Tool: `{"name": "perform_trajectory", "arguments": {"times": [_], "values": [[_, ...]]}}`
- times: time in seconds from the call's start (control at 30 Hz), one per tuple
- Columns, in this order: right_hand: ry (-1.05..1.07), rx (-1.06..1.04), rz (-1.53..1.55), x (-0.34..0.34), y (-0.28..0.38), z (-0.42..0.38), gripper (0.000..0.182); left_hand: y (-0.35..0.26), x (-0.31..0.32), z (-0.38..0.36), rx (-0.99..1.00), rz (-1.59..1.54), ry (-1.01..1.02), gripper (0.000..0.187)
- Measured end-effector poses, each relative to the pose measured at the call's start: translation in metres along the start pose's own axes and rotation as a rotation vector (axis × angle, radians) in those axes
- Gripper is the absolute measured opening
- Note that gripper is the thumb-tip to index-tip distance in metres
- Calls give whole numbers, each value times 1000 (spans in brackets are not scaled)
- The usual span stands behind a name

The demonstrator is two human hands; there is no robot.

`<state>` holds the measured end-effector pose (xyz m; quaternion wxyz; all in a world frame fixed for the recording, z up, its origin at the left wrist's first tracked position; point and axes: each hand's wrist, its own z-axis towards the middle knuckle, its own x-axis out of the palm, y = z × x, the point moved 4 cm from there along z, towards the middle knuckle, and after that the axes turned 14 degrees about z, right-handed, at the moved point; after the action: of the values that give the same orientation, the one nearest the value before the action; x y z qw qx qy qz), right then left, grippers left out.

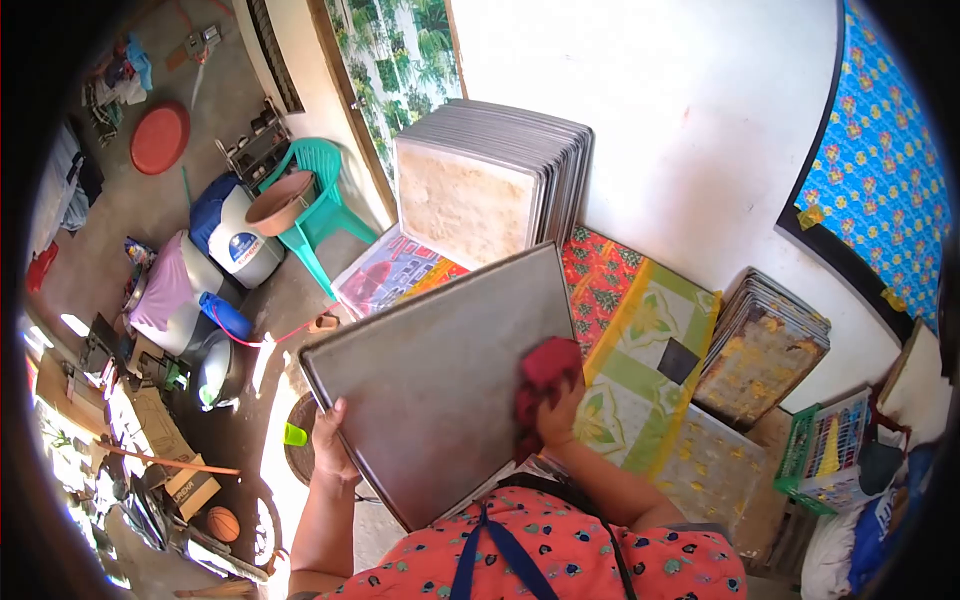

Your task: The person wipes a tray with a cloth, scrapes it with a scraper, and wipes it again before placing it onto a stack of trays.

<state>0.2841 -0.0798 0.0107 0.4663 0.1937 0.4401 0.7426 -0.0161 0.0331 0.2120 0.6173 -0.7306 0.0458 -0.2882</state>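
Observation:
A large grey metal tray (430, 380) is tilted in front of my body. My left hand (333, 440) grips its left edge, with the thumb on the face and the other fingers hidden behind. On the right part of the tray, my right hand (560, 405) holds a dark red cloth (548, 362) against the surface. Behind the tray, a big stack of similar trays (470, 190) stands on edge on a table with a patterned cover (625, 375).
Stained trays (765, 350) lean by the wall at the right, near a green and white crate (835, 450). At the left are a green chair (318, 170) with a brown basin (281, 203), a blue container (226, 315) and a basketball (223, 524).

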Motion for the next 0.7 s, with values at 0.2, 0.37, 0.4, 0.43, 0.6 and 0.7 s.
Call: {"name": "perform_trajectory", "arguments": {"times": [0.2,0.37,0.4,0.43,0.6,0.7], "values": [[541,-569,286,43,194,-25,48,-19,41,18,-87,-51,7,43],[672,-834,330,52,255,0,52,-13,39,-1,-322,27,-191,55],[601,-744,276,49,234,15,55,-21,55,8,-97,-49,54,43],[532,-661,224,46,205,28,57,-19,52,7,-78,13,83,49],[43,81,6,-7,7,51,58,4,30,8,-57,-14,125,52],[-106,237,97,-29,-34,17,50,5,23,7,-36,-49,95,49]]}}
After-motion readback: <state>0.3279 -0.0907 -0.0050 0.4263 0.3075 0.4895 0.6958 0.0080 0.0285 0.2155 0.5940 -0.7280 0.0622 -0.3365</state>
